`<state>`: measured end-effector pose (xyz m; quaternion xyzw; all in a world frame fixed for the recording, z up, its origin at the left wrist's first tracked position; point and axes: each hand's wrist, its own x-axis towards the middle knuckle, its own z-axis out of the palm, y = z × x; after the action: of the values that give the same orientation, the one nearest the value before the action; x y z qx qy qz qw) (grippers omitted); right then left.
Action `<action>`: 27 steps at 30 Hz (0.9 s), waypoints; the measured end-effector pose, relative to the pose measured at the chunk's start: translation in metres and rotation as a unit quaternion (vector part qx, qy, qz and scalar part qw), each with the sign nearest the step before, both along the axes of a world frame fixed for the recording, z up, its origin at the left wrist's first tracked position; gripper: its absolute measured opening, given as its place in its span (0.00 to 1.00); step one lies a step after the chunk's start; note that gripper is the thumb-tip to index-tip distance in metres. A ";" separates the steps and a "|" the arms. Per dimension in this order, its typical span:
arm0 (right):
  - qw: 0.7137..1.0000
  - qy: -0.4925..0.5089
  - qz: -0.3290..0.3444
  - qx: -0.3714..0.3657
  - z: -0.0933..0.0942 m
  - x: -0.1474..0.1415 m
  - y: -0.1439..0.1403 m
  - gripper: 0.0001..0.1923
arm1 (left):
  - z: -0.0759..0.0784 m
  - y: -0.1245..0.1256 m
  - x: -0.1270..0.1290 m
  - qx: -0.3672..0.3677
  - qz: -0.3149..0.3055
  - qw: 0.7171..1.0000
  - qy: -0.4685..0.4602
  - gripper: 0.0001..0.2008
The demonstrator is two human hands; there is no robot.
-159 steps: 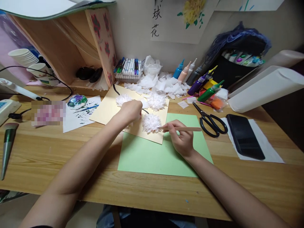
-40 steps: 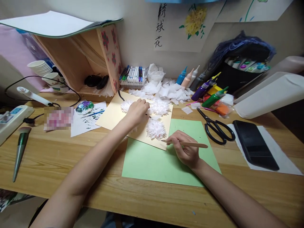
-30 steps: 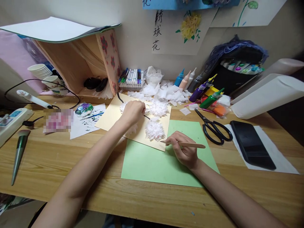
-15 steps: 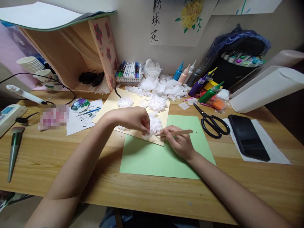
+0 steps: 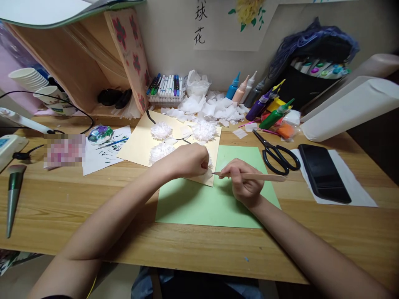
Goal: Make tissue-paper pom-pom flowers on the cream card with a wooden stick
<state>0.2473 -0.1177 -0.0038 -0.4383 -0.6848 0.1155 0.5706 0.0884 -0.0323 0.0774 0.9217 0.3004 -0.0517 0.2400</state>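
Observation:
A cream card (image 5: 137, 143) lies on the wooden desk and carries white tissue-paper flowers (image 5: 161, 130). My left hand (image 5: 190, 160) rests closed over the nearest flower at the card's lower right corner and hides most of it. My right hand (image 5: 245, 185) grips a thin wooden stick (image 5: 258, 177) like a pen, its tip pointing left at that covered flower. Both hands sit at the top edge of a light green paper sheet (image 5: 202, 203).
Black scissors (image 5: 276, 155) and a black phone (image 5: 324, 172) on white paper lie to the right. Paint bottles (image 5: 264, 110), a marker set (image 5: 166, 87) and tissue scraps (image 5: 212, 110) line the back. A paint palette (image 5: 100, 134) and a brush (image 5: 12, 195) are at the left.
My left hand has come down from the upper flowers onto the nearest flower and now covers it. The stick's tip stays at that flower while the view shifts.

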 end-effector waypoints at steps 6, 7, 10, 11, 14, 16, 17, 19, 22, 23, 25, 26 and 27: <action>0.987 -0.162 0.006 0.016 0.003 -0.003 0.005 0.10 | -0.001 0.002 0.001 0.042 0.013 0.999 -0.004 0.09; 0.985 -0.170 0.002 0.016 0.003 -0.003 0.005 0.10 | -0.002 0.002 0.001 0.047 0.016 0.999 -0.002 0.08; 0.984 -0.179 -0.004 0.016 0.002 -0.003 0.006 0.10 | -0.001 0.003 0.001 0.051 0.022 0.998 0.005 0.08; 0.984 -0.179 -0.005 0.015 0.001 -0.003 0.006 0.09 | -0.001 0.003 0.001 0.050 0.023 0.998 0.005 0.09; 0.985 -0.170 -0.009 0.012 0.001 -0.003 0.006 0.09 | 0.002 0.005 -0.001 0.051 0.028 0.998 0.000 0.09; 0.986 -0.163 -0.012 0.007 0.000 -0.003 0.006 0.08 | 0.004 0.007 -0.003 0.051 0.033 0.998 0.003 0.09; 0.987 -0.160 -0.013 0.002 0.000 -0.003 0.006 0.08 | 0.006 0.008 -0.005 0.052 0.037 0.998 0.007 0.09; 0.987 -0.159 -0.012 -0.012 -0.001 -0.004 0.007 0.08 | 0.009 0.011 -0.008 0.066 0.054 0.996 0.023 0.10; 0.986 -0.162 -0.005 -0.027 -0.002 -0.004 0.008 0.09 | 0.010 0.017 -0.014 0.098 0.097 0.988 0.071 0.11; 0.986 -0.164 -0.002 -0.028 -0.002 -0.004 0.009 0.09 | 0.010 0.019 -0.016 0.106 0.109 0.984 0.090 0.11; 0.985 -0.171 0.001 -0.027 -0.004 -0.004 0.009 0.09 | 0.006 0.022 -0.017 0.117 0.122 0.978 0.122 0.10; 0.984 -0.177 0.000 -0.024 -0.004 -0.004 0.009 0.09 | 0.004 0.024 -0.017 0.119 0.124 0.976 0.136 0.10; 0.983 -0.183 -0.001 -0.020 -0.005 -0.004 0.010 0.08 | 0.001 0.025 -0.016 0.120 0.125 0.974 0.148 0.10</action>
<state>0.2432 -0.1081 -0.0084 -0.4641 -0.7747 0.0469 0.4269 0.0723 -0.0072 0.0788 0.8808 0.4499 -0.1210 0.0848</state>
